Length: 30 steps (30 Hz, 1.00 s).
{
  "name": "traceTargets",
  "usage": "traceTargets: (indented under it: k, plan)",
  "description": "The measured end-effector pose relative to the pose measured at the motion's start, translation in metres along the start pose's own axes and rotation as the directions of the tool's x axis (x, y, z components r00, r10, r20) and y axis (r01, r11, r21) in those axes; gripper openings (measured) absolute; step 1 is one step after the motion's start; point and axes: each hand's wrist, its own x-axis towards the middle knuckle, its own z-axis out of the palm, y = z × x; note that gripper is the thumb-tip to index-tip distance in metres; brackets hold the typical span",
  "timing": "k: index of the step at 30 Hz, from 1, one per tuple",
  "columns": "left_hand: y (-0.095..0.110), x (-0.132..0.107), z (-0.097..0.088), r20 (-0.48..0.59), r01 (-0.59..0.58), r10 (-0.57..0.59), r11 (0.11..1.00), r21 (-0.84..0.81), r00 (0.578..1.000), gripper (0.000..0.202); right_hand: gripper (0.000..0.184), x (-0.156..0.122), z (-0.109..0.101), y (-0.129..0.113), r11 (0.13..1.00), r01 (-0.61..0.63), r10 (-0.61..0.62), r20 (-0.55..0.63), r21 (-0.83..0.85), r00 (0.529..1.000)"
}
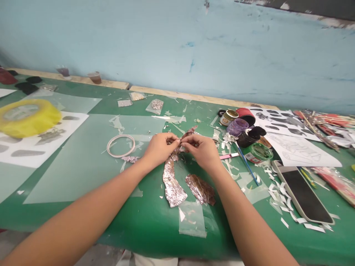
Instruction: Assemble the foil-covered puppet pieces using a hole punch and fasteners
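My left hand (160, 147) and my right hand (201, 149) meet over a green table (83, 173), fingers pinched together on a long glittery silver-pink cutout strip (172, 181). The strip runs from its tip near the far side of my hands down toward me, where its wide end lies on the table. A second glittery brownish piece (200, 188) lies flat just right of the strip, below my right wrist. A white tape ring (121, 145) rests left of my left hand.
Small paint jars (240, 127) and a blue brush (245, 163) stand right of my hands. A phone (302, 192) lies among white paper scraps at right. A yellow tape roll (27, 116) sits far left on printed sheets. Clear plastic sheets cover the left table.
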Motion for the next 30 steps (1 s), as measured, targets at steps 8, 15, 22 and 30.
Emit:
traceTargets:
  k: [8,15,22,30]
  plan:
    - [0.001,0.0,-0.002,0.005,-0.002,0.002,1.0,0.013,1.0,0.018,0.012,0.001,0.003,0.005,0.999,0.024,-0.023,-0.016,0.042,1.0]
    - [0.003,0.001,-0.003,0.016,-0.027,0.027,1.0,0.01,1.0,0.02,0.063,0.002,0.009,0.007,0.948,-0.108,0.131,-0.057,0.3,0.99]
    - [0.003,-0.001,0.0,0.006,-0.067,0.067,0.998,-0.003,0.998,0.022,0.05,0.002,0.007,-0.001,0.921,-0.124,0.139,-0.016,0.37,0.99]
    - [0.012,-0.005,-0.007,-0.031,-0.162,0.161,0.986,-0.031,0.987,0.022,0.014,-0.004,-0.001,-0.01,0.977,0.068,-0.039,-0.144,0.204,0.989]
